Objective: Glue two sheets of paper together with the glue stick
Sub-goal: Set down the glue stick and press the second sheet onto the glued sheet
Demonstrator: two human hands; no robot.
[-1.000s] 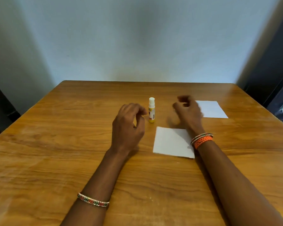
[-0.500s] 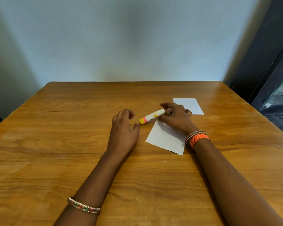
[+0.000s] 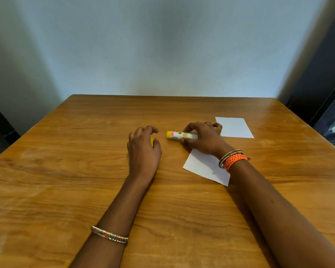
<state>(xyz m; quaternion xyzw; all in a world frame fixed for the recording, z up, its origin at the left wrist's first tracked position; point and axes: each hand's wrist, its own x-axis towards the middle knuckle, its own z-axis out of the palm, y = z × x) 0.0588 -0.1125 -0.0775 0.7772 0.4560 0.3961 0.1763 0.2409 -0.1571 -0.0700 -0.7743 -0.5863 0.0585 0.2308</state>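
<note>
On table: right hand (image 3: 202, 139) pinches white-and-yellow plastic glue stick (image 3: 179, 135)
Left hand (image 3: 143, 149): curled — contents unclear
Handling: light, slick — grip mid-barrel

My right hand (image 3: 202, 139) grips the glue stick (image 3: 180, 135), which lies nearly level with its yellow end pointing left toward my left hand (image 3: 143, 149). A bit of yellow shows under my left fingers; I cannot tell what it is. One sheet of paper (image 3: 207, 167) lies partly under my right wrist, another sheet (image 3: 235, 127) just beyond my right hand, both flat on the wooden table (image 3: 66, 171).
</note>
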